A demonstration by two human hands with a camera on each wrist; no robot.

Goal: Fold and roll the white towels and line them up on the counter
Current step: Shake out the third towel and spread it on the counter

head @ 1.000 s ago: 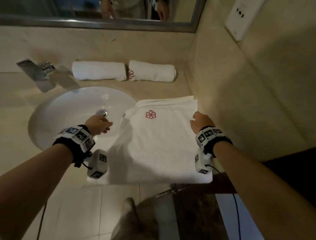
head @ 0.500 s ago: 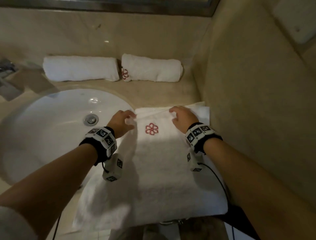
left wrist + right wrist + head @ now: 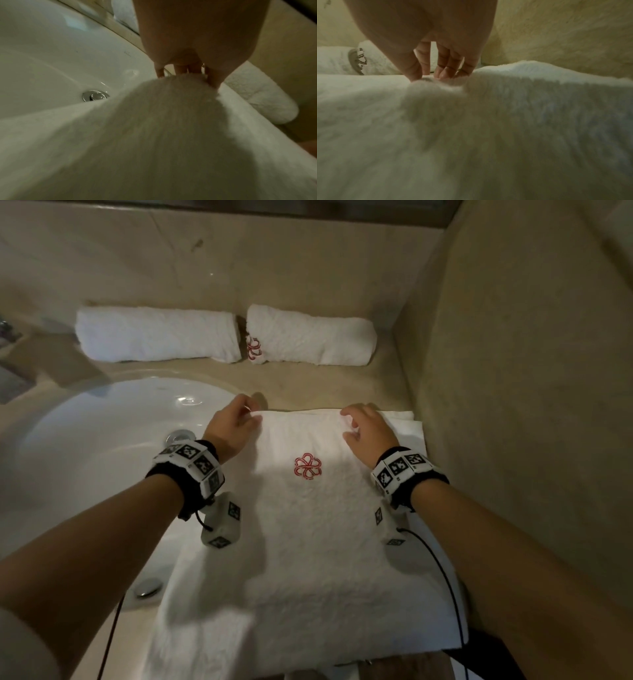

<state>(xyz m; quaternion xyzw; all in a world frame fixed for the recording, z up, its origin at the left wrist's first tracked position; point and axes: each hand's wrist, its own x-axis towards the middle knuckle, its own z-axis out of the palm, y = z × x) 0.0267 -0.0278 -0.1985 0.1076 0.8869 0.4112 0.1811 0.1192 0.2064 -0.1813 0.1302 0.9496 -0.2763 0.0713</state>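
Note:
A folded white towel [image 3: 308,542] with a red flower emblem [image 3: 307,466] lies flat on the counter, its left part hanging over the sink. My left hand [image 3: 236,419] pinches the towel's far left corner; in the left wrist view [image 3: 185,73] the fingers curl over the edge of the towel [image 3: 154,135]. My right hand [image 3: 363,428] grips the far edge near the right; the right wrist view [image 3: 440,73] shows thumb and fingers bunching the towel [image 3: 471,135]. Two rolled white towels [image 3: 157,333] [image 3: 311,335] lie end to end by the back wall.
The white sink basin [image 3: 96,446] with its drain [image 3: 180,436] sits at the left. A beige side wall [image 3: 531,405] stands close on the right. A faucet [image 3: 13,361] is at the far left edge. Bare counter [image 3: 308,388] separates the flat towel from the rolls.
Both hands went from the towel's sides to its far edge and took hold of it. The view has moved closer to the counter.

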